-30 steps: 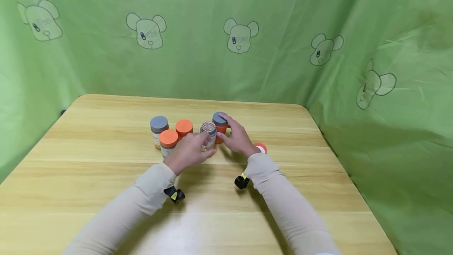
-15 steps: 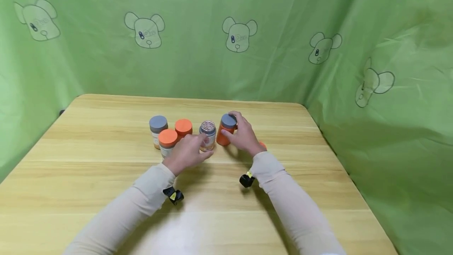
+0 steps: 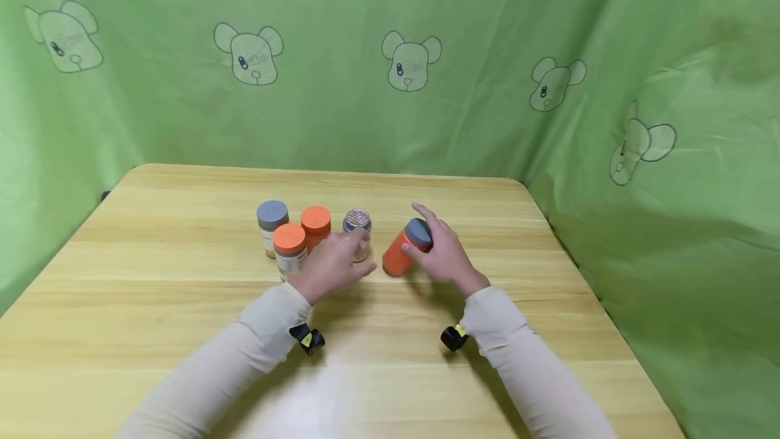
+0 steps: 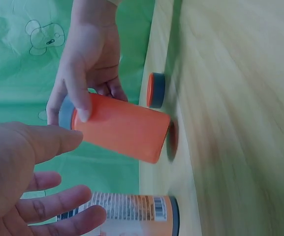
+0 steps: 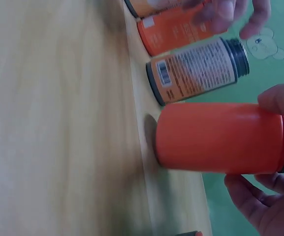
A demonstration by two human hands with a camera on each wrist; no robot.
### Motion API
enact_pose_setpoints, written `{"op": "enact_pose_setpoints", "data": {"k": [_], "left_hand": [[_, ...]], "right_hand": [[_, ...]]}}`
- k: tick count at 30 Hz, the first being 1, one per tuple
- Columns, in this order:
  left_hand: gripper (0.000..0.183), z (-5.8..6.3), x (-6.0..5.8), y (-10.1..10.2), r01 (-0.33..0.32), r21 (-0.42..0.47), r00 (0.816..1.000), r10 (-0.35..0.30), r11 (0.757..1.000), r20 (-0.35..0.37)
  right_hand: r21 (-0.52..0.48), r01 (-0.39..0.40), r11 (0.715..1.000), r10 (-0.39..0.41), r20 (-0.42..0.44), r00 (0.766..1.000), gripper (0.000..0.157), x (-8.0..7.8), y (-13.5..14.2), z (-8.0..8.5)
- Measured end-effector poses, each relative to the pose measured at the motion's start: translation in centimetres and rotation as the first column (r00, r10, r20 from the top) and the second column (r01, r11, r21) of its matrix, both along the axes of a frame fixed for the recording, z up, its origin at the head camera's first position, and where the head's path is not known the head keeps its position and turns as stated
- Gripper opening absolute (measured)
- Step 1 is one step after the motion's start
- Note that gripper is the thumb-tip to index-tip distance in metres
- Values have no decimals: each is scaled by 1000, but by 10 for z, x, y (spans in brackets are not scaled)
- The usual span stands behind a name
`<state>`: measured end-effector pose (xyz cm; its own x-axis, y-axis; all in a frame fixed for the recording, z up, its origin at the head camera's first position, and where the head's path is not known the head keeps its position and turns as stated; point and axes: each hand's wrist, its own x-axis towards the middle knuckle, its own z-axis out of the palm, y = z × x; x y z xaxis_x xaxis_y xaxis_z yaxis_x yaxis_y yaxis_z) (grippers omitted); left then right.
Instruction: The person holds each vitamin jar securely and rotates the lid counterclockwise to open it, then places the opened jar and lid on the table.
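Right hand had drawn the gripped orange jar farther from the lidless jar, now tilted; left hand stayed loosely spread.

Green sheeting with outlined animal heads — behind a wood-grain table; whitish glare atop.

Green curtain behind wooden table
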<state>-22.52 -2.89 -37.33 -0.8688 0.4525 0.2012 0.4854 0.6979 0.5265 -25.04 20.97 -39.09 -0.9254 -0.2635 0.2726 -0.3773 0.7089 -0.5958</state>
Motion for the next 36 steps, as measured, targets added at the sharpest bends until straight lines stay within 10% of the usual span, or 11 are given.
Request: {"op": "enact_pose_setpoints", "data": {"k": [7, 26, 36], "left_hand": [[76, 0, 2, 11, 21, -35, 998, -19, 999, 63], [71, -15, 9, 26, 45, -40, 974, -52, 998, -219], [60, -13, 15, 31, -50, -184, 910, -31, 982, -414]], "right_hand": [[-21, -37, 999, 37, -12, 999, 53, 16, -7, 2], [13, -89, 996, 90, -42, 995, 41, 32, -25, 19], [62, -2, 998, 5, -49, 999, 36, 32, -28, 22]]}}
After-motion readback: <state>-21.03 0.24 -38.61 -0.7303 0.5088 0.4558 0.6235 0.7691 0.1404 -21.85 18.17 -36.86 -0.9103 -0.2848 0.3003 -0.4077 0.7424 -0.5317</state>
